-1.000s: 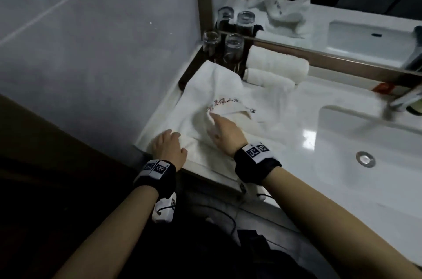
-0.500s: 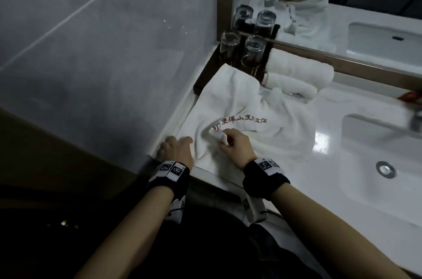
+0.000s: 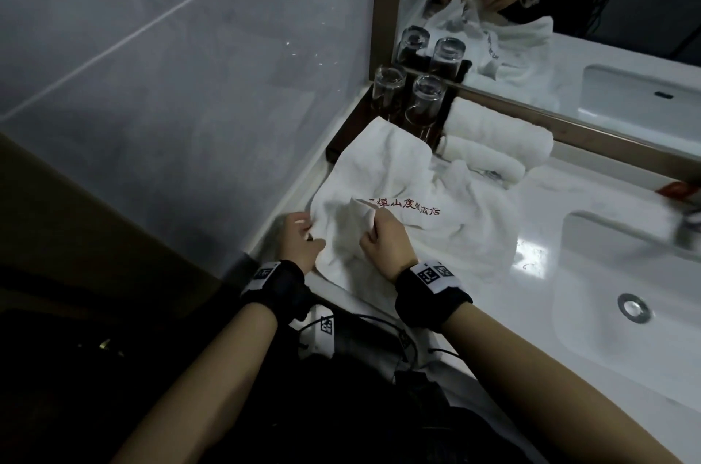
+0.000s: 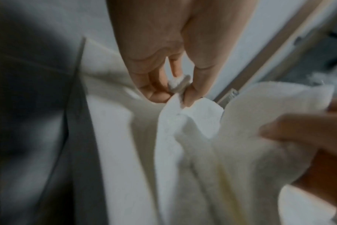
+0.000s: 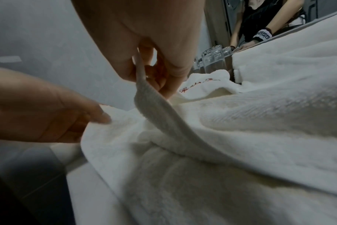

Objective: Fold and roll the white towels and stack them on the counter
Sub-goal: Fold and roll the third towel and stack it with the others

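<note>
since a second ago the right hand (image 3: 383, 243) has lifted a towel (image 3: 409, 205) corner off the counter (image 3: 538, 254) and the left hand (image 3: 301, 243) has pinched the near edge. both pinch cloth between thumb and fingertips; they should pull apart to flatten the rumpled towel, beside two rolled towels (image 3: 493, 137), before folding.

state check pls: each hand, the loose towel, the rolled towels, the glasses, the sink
left hand: pinches the loose towel's near edge
right hand: pinches a lifted edge of it
loose towel: unfolded, crumpled on the counter, red lettering up
rolled towels: two, rolled, lying side by side touching, by the mirror
glasses: two, upright on a dark tray
sink: no water visible, drain visible
</note>
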A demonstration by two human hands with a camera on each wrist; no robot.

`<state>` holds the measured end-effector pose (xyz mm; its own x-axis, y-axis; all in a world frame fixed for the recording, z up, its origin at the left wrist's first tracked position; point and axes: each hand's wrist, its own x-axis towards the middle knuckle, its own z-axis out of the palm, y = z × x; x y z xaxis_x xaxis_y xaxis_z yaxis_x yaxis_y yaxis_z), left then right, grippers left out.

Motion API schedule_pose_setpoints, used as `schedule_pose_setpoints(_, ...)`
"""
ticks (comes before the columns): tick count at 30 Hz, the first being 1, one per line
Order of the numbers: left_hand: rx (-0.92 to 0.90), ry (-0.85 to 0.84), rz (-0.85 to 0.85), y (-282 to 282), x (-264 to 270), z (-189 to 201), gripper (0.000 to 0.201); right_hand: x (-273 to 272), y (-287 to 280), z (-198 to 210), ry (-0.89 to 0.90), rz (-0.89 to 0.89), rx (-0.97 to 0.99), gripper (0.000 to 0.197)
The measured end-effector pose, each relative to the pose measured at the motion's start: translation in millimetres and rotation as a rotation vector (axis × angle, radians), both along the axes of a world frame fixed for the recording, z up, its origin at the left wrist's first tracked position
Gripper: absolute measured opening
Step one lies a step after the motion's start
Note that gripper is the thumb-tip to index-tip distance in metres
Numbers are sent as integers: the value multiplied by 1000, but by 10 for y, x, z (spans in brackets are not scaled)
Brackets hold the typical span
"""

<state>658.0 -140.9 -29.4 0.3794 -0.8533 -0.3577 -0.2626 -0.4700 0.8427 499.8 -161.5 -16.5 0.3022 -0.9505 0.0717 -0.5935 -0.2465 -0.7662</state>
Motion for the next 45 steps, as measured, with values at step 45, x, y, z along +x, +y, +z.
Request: schedule_pose_setpoints(45,-197,-31,-4,-202,108,27,30,-158,146,-119,403,-72,45,29)
